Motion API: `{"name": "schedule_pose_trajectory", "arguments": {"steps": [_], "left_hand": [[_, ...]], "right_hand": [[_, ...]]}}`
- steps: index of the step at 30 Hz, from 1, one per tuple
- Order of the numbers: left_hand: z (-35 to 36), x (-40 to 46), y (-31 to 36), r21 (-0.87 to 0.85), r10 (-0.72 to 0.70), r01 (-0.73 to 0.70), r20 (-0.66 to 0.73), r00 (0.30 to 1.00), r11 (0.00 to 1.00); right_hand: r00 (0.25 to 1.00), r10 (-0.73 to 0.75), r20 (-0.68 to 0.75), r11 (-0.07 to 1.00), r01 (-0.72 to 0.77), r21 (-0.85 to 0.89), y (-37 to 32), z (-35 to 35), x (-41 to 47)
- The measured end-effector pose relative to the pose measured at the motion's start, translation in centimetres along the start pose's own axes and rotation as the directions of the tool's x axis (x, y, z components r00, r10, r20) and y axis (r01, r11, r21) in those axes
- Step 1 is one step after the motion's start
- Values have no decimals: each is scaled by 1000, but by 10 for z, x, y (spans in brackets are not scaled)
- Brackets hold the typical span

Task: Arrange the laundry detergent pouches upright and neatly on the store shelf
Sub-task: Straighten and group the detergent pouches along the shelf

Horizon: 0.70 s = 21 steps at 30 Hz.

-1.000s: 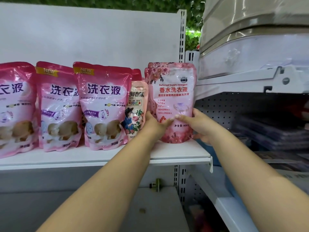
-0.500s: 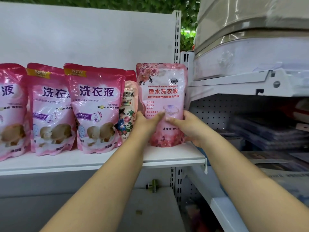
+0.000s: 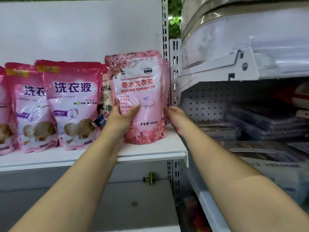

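A light pink floral detergent pouch (image 3: 142,91) stands upright at the right end of the white shelf (image 3: 150,152). My left hand (image 3: 121,118) grips its left side, thumb laid across the front. My right hand (image 3: 175,118) is at its right edge, thumb against the edge and fingers hidden behind. The edge of a second floral pouch (image 3: 166,91) shows just behind it. To the left stand a narrow pouch with a figure print (image 3: 104,101) and darker pink pouches (image 3: 73,104) (image 3: 31,108), all upright.
A slotted upright post (image 3: 165,30) closes the shelf's right end. Beyond it is a neighbouring unit with a pegboard back (image 3: 200,101) and stacked flat packages (image 3: 267,121). A lower shelf (image 3: 133,206) lies beneath my arms.
My right thumb has slid off the pouch's front to its right edge. My left hand keeps its grip, and a second floral pouch now shows behind.
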State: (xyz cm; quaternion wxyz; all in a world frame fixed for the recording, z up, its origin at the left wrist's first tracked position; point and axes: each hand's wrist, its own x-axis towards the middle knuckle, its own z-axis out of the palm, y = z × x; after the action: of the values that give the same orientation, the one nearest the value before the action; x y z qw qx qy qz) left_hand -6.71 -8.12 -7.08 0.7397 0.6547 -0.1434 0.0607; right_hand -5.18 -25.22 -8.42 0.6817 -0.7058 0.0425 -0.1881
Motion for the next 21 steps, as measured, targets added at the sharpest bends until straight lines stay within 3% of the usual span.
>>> {"name": "schedule_pose_trajectory", "arguments": {"steps": [14,21], "left_hand": [[-1,-1,-2,-77,40,-33,82,996,997],[2,-5,0,-74,35,-29,72,997,997]], "right_hand": [[995,-99,28,993,100,-54,8,2,5],[993,-105,59,993,102,57,9,-4,-6]]}}
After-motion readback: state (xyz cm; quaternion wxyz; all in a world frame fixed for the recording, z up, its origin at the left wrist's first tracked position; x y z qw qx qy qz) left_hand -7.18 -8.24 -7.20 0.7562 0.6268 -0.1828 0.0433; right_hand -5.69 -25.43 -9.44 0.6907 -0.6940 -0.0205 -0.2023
